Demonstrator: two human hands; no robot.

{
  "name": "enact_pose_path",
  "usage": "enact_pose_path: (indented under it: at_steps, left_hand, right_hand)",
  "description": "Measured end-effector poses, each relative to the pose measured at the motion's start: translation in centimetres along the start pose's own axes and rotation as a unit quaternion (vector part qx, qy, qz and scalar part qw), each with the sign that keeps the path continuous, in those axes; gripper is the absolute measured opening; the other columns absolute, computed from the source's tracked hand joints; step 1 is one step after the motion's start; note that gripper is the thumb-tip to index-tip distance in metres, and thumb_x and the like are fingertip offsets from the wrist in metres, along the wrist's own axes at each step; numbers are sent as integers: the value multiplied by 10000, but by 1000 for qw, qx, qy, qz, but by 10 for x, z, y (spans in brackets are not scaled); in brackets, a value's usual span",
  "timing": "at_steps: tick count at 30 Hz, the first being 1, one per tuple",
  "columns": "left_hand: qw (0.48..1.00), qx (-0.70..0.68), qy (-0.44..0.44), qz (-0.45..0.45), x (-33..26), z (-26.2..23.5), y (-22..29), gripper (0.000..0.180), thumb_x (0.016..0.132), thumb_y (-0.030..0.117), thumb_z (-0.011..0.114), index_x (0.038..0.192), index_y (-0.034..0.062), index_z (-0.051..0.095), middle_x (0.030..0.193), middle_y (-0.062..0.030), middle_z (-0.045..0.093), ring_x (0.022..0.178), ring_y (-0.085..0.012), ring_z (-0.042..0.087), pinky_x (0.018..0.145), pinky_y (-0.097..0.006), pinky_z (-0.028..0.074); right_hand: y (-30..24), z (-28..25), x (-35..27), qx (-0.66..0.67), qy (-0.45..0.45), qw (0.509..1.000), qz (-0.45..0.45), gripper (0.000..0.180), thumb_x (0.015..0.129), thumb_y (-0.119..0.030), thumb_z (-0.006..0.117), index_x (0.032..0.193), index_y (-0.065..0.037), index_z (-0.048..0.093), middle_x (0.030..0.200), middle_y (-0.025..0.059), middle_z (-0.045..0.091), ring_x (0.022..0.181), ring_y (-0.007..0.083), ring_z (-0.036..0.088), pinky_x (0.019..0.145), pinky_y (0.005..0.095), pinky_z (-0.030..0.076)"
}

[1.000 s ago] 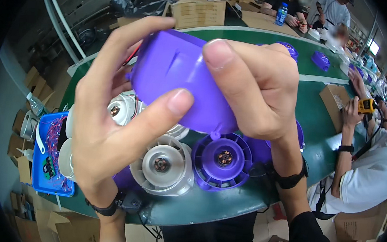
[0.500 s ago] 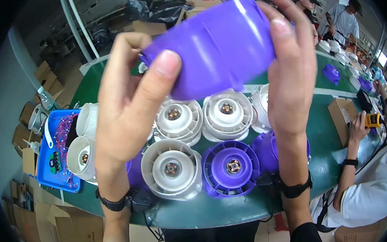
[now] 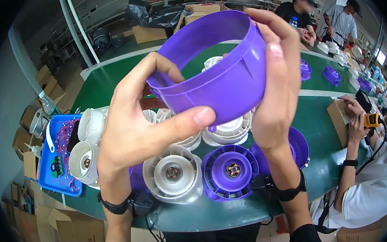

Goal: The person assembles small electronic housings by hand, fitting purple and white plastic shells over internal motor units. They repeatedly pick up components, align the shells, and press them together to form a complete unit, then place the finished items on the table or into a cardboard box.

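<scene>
Fingers of the left hand and right hand hold a hollow purple plastic ring, its round mouth tipped up-left, the line through its hole slanting down-right.

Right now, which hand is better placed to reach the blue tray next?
Probably the left hand: it lies nearer the blue tray than the right hand, though both hold the purple ring-shaped housing.

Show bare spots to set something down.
The table is bare between the purple cup and cardboard box, and along its near edge before the white fan and purple fan. More fans crowd beneath the purple ring; wires clutter the tray.
</scene>
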State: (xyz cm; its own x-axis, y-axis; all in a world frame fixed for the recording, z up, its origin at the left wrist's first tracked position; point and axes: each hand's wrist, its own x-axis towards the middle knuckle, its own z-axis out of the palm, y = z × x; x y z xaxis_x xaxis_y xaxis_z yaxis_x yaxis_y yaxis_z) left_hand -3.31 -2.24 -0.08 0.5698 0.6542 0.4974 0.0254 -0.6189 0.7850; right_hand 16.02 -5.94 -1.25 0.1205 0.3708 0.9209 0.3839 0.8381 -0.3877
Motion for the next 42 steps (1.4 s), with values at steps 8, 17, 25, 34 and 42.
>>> enact_pose_path:
  at_steps: [8,17,25,34,42]
  left_hand:
    - [997,57,57,9,-2,-6,4,498,672,318,885,804,70,473,870,11,486,827,-80,498,774,-220,408]
    - [923,334,119,149,0,-22,1,501,529,150,912,732,45,466,1177,-161,573,1053,-254,628,879,-344,491]
    - [893,353,75,267,0,-24,0,406,536,87,866,819,23,581,1404,-242,494,1219,-364,583,932,-416,500]
    - [920,311,85,222,3,-11,-7,1085,534,147,907,1471,68,364,1406,-214,481,1286,-290,520,1000,-374,471]
    - [884,331,183,275,3,13,-9,1336,471,268,985,1529,64,195,1430,-162,400,1110,-266,571,897,-371,521]
  right_hand:
    - [11,4,-4,-47,-48,997,-40,615,959,-344,599,1403,24,384,1274,168,551,1153,221,555,977,337,448]
    - [29,11,-6,-7,52,999,-9,245,944,-10,460,1127,39,614,1024,188,671,886,208,677,738,302,543]
    - [5,16,-5,99,6,972,214,520,954,-301,628,1339,-3,446,926,147,644,742,178,667,606,277,518]
    - [1,12,-4,161,39,954,250,556,954,-335,639,1289,58,433,750,70,555,506,89,532,441,244,455]
    - [4,20,-10,337,78,879,327,406,999,-364,559,1243,-58,453,712,-10,415,566,93,456,496,300,498]
